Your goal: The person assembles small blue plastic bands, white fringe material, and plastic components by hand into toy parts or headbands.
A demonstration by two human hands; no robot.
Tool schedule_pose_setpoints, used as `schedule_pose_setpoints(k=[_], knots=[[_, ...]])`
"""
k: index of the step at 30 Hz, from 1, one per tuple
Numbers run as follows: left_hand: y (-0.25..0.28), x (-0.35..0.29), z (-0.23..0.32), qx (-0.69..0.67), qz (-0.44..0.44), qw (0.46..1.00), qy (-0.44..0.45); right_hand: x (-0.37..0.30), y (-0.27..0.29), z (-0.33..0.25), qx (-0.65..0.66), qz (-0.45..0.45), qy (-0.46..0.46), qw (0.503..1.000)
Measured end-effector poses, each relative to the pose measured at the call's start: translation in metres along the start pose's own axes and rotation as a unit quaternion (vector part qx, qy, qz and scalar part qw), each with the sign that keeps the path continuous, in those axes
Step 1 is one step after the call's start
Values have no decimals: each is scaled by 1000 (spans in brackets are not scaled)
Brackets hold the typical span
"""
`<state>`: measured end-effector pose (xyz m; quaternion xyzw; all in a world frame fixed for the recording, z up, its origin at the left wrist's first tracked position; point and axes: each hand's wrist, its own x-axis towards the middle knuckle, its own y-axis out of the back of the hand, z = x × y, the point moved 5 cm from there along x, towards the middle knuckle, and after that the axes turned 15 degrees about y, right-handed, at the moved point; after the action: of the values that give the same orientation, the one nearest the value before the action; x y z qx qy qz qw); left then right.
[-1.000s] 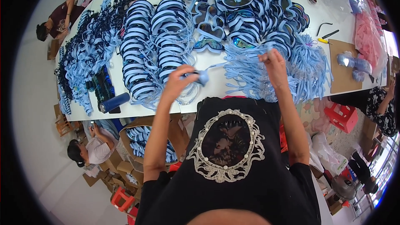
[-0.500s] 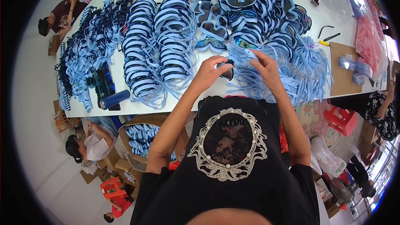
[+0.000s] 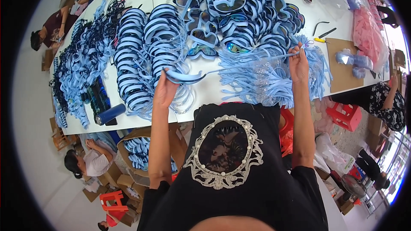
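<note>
White table (image 3: 205, 92): spread wide across a workroom, other people seated or standing around it.
Goggles (image 3: 185, 78): raised above the table's near-middle part, just in front of the left hand; long axis runs left to right, dipping a little in the middle, pale blue padding uppermost and dark frame below.
Strap (image 3: 252, 62): leaves the goggles' right end and climbs in a nearly straight line toward the upper right, passing over the strap bundle (image 3: 257, 83).
Left hand (image 3: 165, 90): thumb and fingers closed on the goggles' left end.
Right hand (image 3: 299, 63): fingertips pinched together on the strap's far end.
Stacked goggles (image 3: 132, 60): two long rows on the left, running away from the body.
Goggle heap (image 3: 257, 17): beyond the strap bundle, lenses pointing various ways.
Blue cylinder (image 3: 110, 114): lying by the near edge, left.
Yellow-handled tool (image 3: 320, 40): beside the brown board (image 3: 340, 77), right.
</note>
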<state>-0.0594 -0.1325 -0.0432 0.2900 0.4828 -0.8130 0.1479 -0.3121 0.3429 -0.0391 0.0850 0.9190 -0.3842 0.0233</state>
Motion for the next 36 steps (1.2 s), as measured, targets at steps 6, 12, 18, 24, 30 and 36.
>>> schedule_pose_setpoints(k=[6,12,18,24,30,36], knots=[[-1,-6,-2,49,-27,998,-11,-7,-4,4,10,-5,-40,999],[-108,3,-33,487,14,873,22,-65,-100,7,-345,-329,-48,878],[-158,22,-68,629,-55,775,-43,-126,-158,23,-506,-549,62,662],[-171,19,-69,668,-67,737,-80,-130,-159,33,-520,-559,85,640],[-149,31,-80,640,-49,766,34,-139,-158,44,-533,-590,86,600],[-152,21,-85,710,6,695,-112,-151,-154,55,-544,-535,88,640]])
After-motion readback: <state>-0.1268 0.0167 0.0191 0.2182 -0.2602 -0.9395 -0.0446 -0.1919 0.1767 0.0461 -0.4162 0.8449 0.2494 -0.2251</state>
